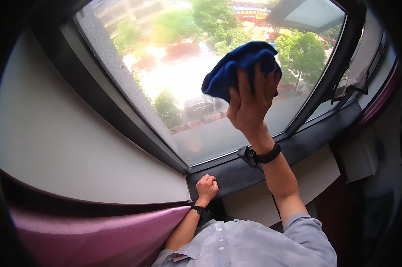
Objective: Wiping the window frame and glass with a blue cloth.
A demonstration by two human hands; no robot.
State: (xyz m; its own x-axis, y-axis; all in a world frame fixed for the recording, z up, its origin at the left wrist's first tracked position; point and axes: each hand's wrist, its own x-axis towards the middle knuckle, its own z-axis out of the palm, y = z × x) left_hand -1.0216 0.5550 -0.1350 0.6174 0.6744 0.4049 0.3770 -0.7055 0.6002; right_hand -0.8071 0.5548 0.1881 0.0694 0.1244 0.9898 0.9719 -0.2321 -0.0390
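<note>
My right hand is raised with its fingers spread over a bunched blue cloth. It holds the cloth against the window pane, right of the middle of the glass. Part of the cloth sticks out past the fingertips. My left hand is closed in a fist at the dark window sill, near the lower left corner of the frame. Whether anything is inside that fist is hidden. A black strap with a small device sits on my right wrist, and another dark strap is on my left.
The dark window frame surrounds the pane, with a pale wall to its left. A pink curtain hangs at the lower left, and a purple one at the right. Beyond the glass are trees and a bright street.
</note>
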